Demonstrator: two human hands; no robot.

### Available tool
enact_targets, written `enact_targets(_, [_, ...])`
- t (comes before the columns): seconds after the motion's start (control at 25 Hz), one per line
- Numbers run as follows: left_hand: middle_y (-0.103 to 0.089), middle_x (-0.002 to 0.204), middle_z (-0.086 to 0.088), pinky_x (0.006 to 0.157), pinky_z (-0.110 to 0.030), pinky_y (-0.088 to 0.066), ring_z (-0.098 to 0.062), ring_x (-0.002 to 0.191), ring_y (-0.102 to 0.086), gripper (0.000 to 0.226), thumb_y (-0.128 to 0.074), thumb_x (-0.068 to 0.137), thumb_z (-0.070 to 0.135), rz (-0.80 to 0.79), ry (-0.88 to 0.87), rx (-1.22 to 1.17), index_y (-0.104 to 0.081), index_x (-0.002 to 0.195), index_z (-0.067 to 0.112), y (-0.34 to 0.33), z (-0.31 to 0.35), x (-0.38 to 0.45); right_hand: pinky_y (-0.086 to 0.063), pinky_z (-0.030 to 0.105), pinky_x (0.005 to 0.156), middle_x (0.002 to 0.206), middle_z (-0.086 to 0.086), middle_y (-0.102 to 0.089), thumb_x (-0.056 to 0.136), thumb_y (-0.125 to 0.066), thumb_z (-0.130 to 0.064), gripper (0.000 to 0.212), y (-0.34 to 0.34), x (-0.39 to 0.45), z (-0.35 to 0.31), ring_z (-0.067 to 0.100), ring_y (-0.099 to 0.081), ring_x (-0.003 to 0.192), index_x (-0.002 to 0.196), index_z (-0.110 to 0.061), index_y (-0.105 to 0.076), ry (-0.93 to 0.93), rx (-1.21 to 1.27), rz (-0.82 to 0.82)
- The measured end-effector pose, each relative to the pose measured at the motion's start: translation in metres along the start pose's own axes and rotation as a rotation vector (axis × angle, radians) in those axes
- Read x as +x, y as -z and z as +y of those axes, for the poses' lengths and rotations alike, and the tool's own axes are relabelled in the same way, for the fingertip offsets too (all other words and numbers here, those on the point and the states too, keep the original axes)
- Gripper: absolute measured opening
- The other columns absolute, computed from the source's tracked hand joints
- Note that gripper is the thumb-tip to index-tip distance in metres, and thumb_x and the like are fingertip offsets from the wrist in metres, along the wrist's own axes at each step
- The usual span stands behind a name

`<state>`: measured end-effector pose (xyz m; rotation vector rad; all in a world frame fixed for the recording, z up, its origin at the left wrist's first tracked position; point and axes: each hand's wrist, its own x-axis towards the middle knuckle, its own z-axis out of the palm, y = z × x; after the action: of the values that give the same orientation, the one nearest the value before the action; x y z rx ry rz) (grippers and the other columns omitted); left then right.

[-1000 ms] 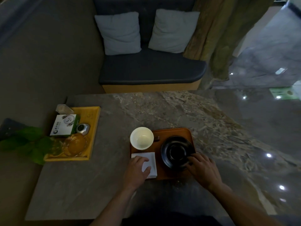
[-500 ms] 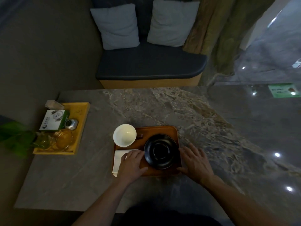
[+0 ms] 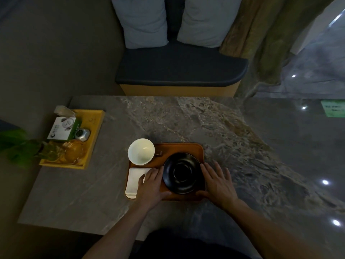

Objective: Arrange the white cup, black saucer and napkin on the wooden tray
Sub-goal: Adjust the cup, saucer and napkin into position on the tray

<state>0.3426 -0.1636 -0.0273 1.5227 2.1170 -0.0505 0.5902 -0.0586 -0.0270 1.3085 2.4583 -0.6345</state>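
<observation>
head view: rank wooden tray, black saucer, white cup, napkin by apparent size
1. wooden tray, clearly largest.
2. black saucer.
3-4. white cup and napkin: look alike, and the left hand covers part of the napkin, so no firm order.

Grey marble table (image 3: 186, 118), w/ wooden tray (image 3: 179, 148) near front, yellow tray (image 3: 95, 131) at left
</observation>
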Motion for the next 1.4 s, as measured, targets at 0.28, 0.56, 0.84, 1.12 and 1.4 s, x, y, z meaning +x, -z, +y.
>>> enact_targets(0.28, [-0.021,0.161,0.004,0.119,-0.046,-0.011,-0.016,0.149,-0.012,0.098,-0.066,0.079,0.060,0.035,0.016,-0.038,-0.012,0.154,0.028,-0.005,0.002,0.000,-0.005,0.058,0.117,0.164,-0.001,-0.007,0.079,-0.051,-0.073,0.104,-0.005,0.005,-0.002,0.030,0.004,0.150,0.153,-0.023,0.000,-0.005,0.004,0.036])
enact_targets(0.56, [-0.024,0.161,0.003,0.120,-0.046,-0.012,-0.017,0.149,-0.015,0.097,-0.066,0.078,0.060,0.043,-0.001,-0.033,-0.015,0.154,0.026,-0.003,0.001,0.004,-0.013,0.054,0.119,0.160,0.007,-0.024,0.076,-0.060,-0.068,0.101,-0.004,0.006,-0.006,0.035,-0.008,0.148,0.153,-0.018,-0.016,0.010,-0.007,0.089])
enact_targets(0.84, [-0.023,0.161,0.005,0.118,-0.048,-0.011,-0.016,0.149,-0.011,0.098,-0.068,0.078,0.056,0.014,-0.010,-0.057,-0.011,0.153,0.032,0.004,-0.007,0.008,-0.014,0.054,0.118,0.157,0.011,-0.027,0.078,-0.057,-0.068,0.100,-0.005,0.004,-0.015,0.036,-0.013,0.147,0.152,-0.014,-0.018,-0.004,-0.022,0.107])
enact_targets(1.12, [-0.023,0.161,0.002,0.119,-0.048,-0.009,-0.016,0.150,-0.010,0.096,-0.066,0.080,0.058,0.022,0.016,-0.077,-0.011,0.154,0.031,0.003,-0.005,0.005,-0.012,0.057,0.119,0.157,0.011,-0.025,0.080,-0.057,-0.067,0.099,0.001,0.009,-0.012,0.038,-0.009,0.147,0.153,-0.017,-0.013,0.000,-0.036,0.091])
enact_targets(1.4, [-0.024,0.160,0.004,0.119,-0.049,-0.007,-0.015,0.149,-0.010,0.097,-0.068,0.078,0.056,0.024,0.001,-0.086,-0.011,0.153,0.034,0.007,-0.010,0.007,-0.012,0.057,0.118,0.157,0.011,-0.027,0.078,-0.055,-0.069,0.098,-0.003,0.006,-0.017,0.038,-0.011,0.147,0.153,-0.020,-0.015,-0.026,-0.043,0.108])
